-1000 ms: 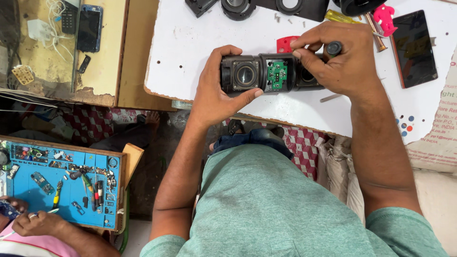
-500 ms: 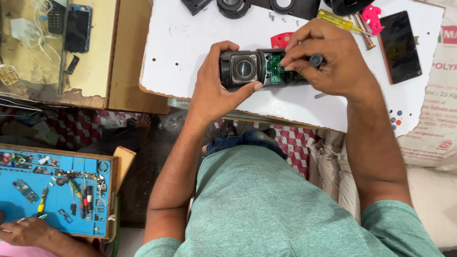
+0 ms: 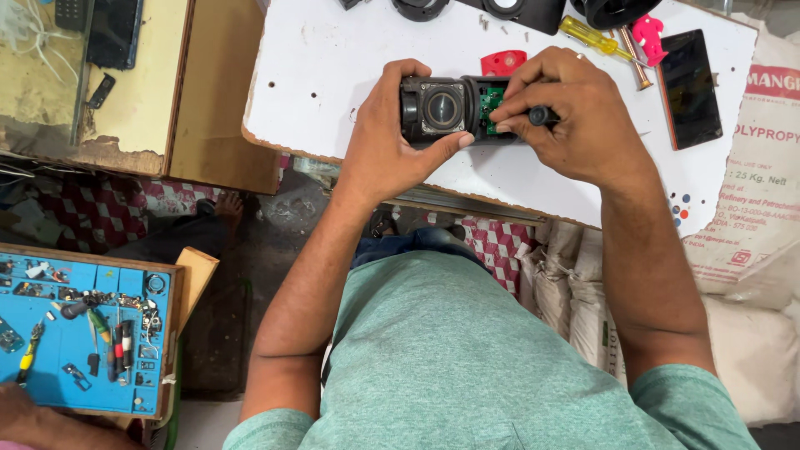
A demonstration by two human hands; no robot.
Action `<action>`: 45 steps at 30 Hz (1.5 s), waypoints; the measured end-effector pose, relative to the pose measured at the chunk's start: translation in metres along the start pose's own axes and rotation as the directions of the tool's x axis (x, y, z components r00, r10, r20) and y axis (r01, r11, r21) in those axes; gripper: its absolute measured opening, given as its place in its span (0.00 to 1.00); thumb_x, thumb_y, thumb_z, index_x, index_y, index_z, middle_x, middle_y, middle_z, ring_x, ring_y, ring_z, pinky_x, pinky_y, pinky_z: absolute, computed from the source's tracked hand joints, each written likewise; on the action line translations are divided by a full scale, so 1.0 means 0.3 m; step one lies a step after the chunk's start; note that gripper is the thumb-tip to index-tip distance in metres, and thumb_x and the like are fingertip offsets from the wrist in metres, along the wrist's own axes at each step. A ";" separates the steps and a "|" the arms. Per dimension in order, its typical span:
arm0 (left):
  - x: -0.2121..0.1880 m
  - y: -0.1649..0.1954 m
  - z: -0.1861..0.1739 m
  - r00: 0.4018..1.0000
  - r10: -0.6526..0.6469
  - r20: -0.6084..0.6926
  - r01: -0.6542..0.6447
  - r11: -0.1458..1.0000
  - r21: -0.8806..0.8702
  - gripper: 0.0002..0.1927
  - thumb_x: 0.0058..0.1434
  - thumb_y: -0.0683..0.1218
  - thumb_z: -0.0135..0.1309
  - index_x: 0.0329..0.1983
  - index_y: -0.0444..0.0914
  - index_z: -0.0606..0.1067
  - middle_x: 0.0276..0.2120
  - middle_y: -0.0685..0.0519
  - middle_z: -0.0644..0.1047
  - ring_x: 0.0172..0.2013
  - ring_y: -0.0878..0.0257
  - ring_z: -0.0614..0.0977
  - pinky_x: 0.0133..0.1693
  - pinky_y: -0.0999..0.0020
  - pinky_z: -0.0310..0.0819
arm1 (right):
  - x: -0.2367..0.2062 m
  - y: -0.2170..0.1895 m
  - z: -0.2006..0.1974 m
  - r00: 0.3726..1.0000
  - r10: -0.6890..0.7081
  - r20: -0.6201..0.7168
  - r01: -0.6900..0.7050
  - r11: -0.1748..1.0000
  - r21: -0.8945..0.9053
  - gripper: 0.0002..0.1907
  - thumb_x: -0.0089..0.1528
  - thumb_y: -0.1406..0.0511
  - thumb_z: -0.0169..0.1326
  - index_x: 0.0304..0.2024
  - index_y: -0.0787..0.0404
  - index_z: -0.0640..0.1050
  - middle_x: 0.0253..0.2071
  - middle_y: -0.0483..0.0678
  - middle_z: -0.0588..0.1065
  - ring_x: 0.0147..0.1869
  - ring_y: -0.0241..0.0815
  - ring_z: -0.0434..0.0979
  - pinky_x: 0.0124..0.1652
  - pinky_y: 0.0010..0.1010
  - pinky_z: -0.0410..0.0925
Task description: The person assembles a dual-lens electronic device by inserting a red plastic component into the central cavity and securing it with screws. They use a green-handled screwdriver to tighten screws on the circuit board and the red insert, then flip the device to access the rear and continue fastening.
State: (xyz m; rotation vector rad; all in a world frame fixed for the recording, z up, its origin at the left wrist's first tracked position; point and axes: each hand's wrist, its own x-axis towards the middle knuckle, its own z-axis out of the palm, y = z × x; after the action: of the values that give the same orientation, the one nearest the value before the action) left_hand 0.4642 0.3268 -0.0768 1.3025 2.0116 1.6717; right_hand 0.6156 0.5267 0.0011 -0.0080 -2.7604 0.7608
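- Two hands are gripping a black speaker body (image 3: 446, 108) lying opened on the white tabletop (image 3: 333, 83).
- Left hand (image 3: 387, 137) is wrapping closed around the end with the round driver, thumb lying under it.
- Right hand (image 3: 575, 117) is closing over the other end, fingertips pinching a small black screwdriver handle (image 3: 540, 115) over the green circuit board (image 3: 492, 102).
- At 12 o'clock of the speaker, a red plastic piece (image 3: 503, 62) is lying just beside it.
- At 1 o'clock, a yellow-handled screwdriver (image 3: 592, 35) and a pink object (image 3: 648, 35) are resting.
- At 2 o'clock, a dark phone (image 3: 690, 87) is lying flat.
- At 8 o'clock, well apart, a blue tray of tools (image 3: 79, 337) is sitting low, another person's hand (image 3: 17, 417) lying at its near edge.
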 end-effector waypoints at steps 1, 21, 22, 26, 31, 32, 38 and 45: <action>0.000 -0.001 0.002 1.000 0.002 -0.003 -0.002 1.000 0.000 0.42 0.56 0.59 0.74 0.62 0.37 0.63 0.49 0.44 0.76 0.49 0.54 0.83 0.50 0.59 0.80 | 0.000 -0.003 -0.001 1.000 0.018 0.002 -0.018 1.000 -0.011 0.11 0.58 0.73 0.70 0.41 0.57 0.85 0.45 0.46 0.76 0.49 0.42 0.78 0.46 0.32 0.72; -0.024 -0.016 0.029 0.997 0.069 -0.028 -0.070 0.997 -0.020 0.43 0.56 0.60 0.74 0.63 0.35 0.64 0.50 0.43 0.73 0.50 0.52 0.82 0.51 0.58 0.80 | 0.009 -0.071 -0.043 0.986 0.132 0.099 -0.118 0.984 -0.137 0.08 0.60 0.70 0.69 0.41 0.58 0.85 0.44 0.48 0.79 0.44 0.44 0.81 0.44 0.33 0.72; -0.025 -0.015 0.030 0.998 0.065 -0.021 -0.065 0.998 -0.022 0.43 0.56 0.60 0.75 0.63 0.35 0.64 0.50 0.43 0.73 0.51 0.52 0.81 0.52 0.57 0.79 | 0.008 -0.072 -0.046 0.985 0.135 0.103 -0.118 0.980 -0.158 0.07 0.60 0.70 0.69 0.41 0.58 0.85 0.43 0.48 0.79 0.44 0.44 0.81 0.44 0.33 0.72; -0.034 -0.014 0.028 0.998 0.059 -0.013 -0.059 0.998 -0.008 0.44 0.55 0.61 0.75 0.62 0.35 0.65 0.51 0.44 0.73 0.52 0.51 0.81 0.53 0.57 0.78 | 0.000 -0.085 -0.049 0.980 0.160 0.119 -0.131 0.967 -0.219 0.05 0.61 0.69 0.69 0.39 0.57 0.86 0.42 0.47 0.79 0.44 0.44 0.81 0.44 0.34 0.72; -0.036 -0.010 0.033 0.998 0.064 -0.014 -0.065 0.998 -0.010 0.44 0.55 0.61 0.76 0.63 0.35 0.65 0.51 0.44 0.73 0.51 0.51 0.81 0.53 0.57 0.78 | 0.013 -0.127 -0.057 0.975 0.178 0.136 -0.128 0.940 -0.316 0.04 0.61 0.68 0.68 0.38 0.55 0.86 0.43 0.46 0.79 0.43 0.45 0.80 0.43 0.35 0.71; -0.036 -0.009 0.034 0.998 0.067 -0.016 -0.067 0.998 -0.011 0.44 0.55 0.61 0.75 0.63 0.35 0.65 0.51 0.44 0.73 0.51 0.51 0.81 0.53 0.57 0.78 | 0.018 -0.143 -0.056 0.975 0.179 0.135 -0.125 0.933 -0.337 0.04 0.61 0.68 0.68 0.38 0.55 0.86 0.42 0.45 0.79 0.43 0.46 0.80 0.43 0.36 0.71; -0.033 -0.006 0.040 0.998 0.055 -0.023 -0.055 0.998 -0.017 0.43 0.55 0.61 0.75 0.63 0.36 0.65 0.51 0.44 0.73 0.51 0.52 0.81 0.52 0.57 0.79 | 0.034 -0.253 -0.038 0.990 0.129 0.051 -0.082 0.839 -0.538 0.11 0.53 0.74 0.64 0.38 0.57 0.85 0.42 0.46 0.78 0.41 0.49 0.79 0.39 0.38 0.71; -0.022 0.001 0.043 0.997 0.064 -0.050 -0.065 0.998 -0.021 0.42 0.56 0.60 0.75 0.62 0.36 0.65 0.49 0.44 0.74 0.50 0.52 0.81 0.51 0.57 0.78 | 0.008 -0.269 -0.019 0.987 0.157 0.017 -0.128 0.856 -0.500 0.15 0.51 0.76 0.62 0.40 0.59 0.84 0.46 0.45 0.79 0.45 0.50 0.79 0.42 0.38 0.71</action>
State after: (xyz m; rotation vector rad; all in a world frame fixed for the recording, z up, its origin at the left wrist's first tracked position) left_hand 0.4765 0.3307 -0.0832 1.3455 1.9911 1.7669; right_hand 0.6202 0.4602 0.0472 -0.3025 -2.9538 0.0529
